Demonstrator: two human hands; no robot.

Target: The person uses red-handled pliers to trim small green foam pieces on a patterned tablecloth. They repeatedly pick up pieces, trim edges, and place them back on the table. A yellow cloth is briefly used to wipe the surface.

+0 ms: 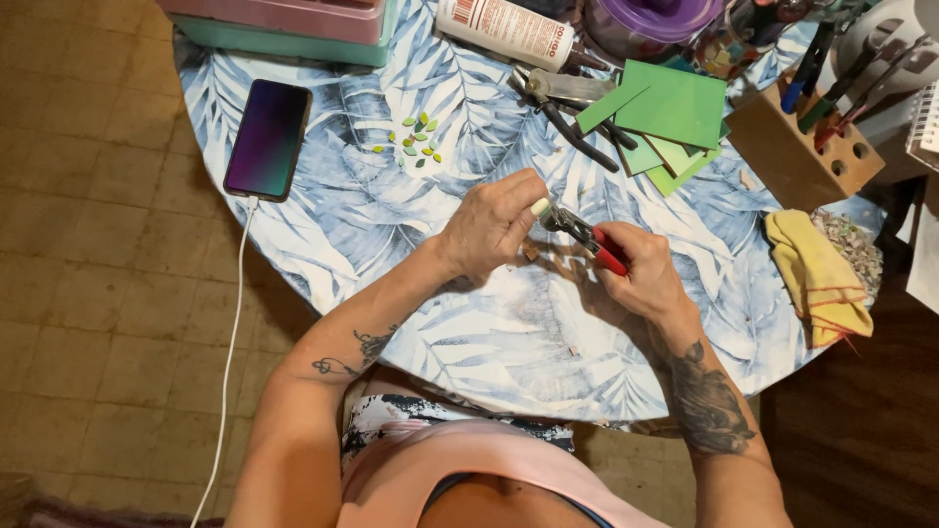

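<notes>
The person is sitting at a round table covered in a blue leaf-print cloth, working near its centre. The right hand is gripping a pair of red-handled nippers, its fingers wrapped tight around the handles, with the metal jaws pointing toward ten o'clock. The left hand is meeting those jaws, its thumb and forefinger pinched together on a small pale green piece, which is sitting right at the tool's tip; the two hands are almost touching there.

At about eleven o'clock from the hands, a scatter of little green leaf-shaped bits is lying on the cloth. Farther out at ten o'clock, a dark phone is resting face up with a white cable trailing off the table edge toward seven o'clock. At one o'clock, a stack of green sheets is overlapping another pair of black-handled pliers, and a white glue bottle is lying on its side at twelve o'clock. At two o'clock a wooden tool block is holding several tools, and at three o'clock a yellow cloth is lying crumpled near the rim.
</notes>
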